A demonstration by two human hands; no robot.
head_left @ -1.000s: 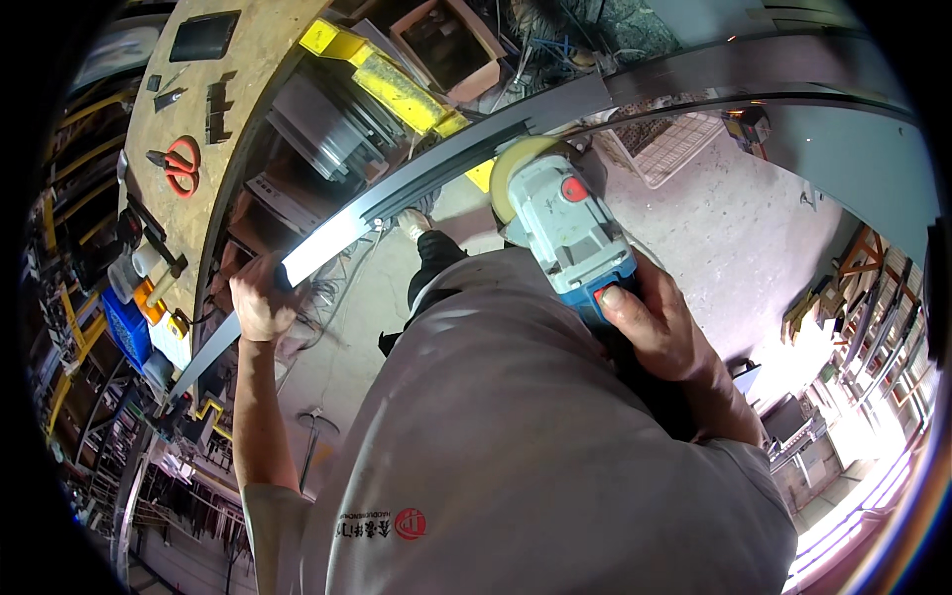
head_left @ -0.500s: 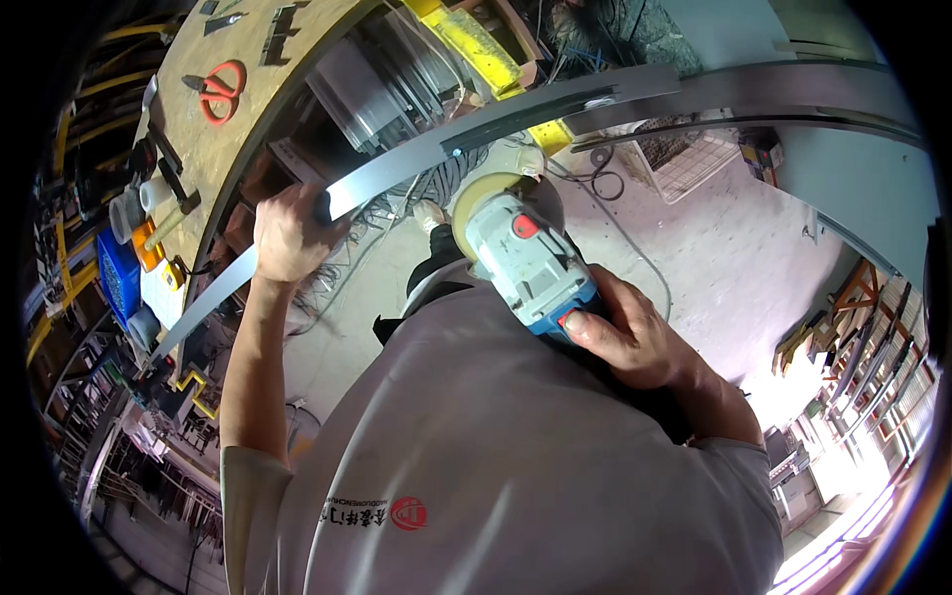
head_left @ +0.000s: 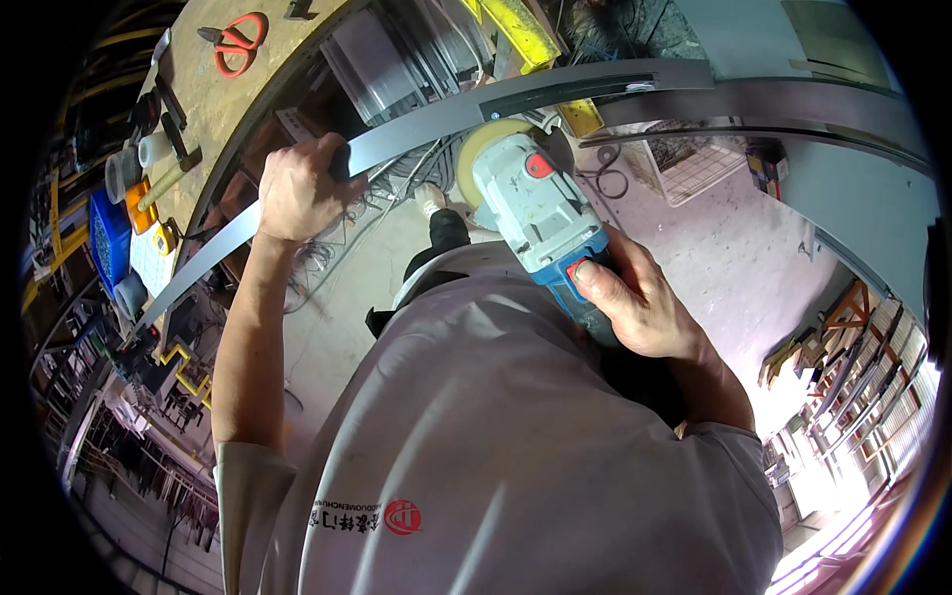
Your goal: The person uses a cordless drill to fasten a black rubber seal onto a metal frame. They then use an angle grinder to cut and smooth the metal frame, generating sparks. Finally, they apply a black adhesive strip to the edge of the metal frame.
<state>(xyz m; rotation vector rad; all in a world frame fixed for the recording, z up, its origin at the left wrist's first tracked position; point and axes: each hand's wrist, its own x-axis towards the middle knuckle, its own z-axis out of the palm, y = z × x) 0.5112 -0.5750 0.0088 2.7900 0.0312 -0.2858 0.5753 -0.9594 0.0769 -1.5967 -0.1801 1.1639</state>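
Observation:
A long silvery metal strip [head_left: 412, 141] runs across in front of me, bent by the lens, with a dark slot-like section toward its right end. My left hand [head_left: 302, 188] is closed round the strip left of the middle. In my right hand [head_left: 640, 297] is a grey and blue angle grinder [head_left: 535, 198], my thumb lying by the red switch on its blue housing. The grinder's pale yellowish disc [head_left: 474, 171] is just at the strip's lower edge. Whether disc and metal touch, I cannot tell.
On the wooden bench [head_left: 203, 74] at the left lie red-handled scissors [head_left: 238, 45], a hammer [head_left: 177, 169], a tape measure [head_left: 164, 238] and a blue bin [head_left: 109, 233]. Cables [head_left: 392, 174] and a white crate [head_left: 689, 164] are on the floor beyond the strip.
The grinder has moved up and slightly right, bringing its disc closer to the strip's lower edge. My left hand keeps its hold on the strip. The whole view has shifted a little.

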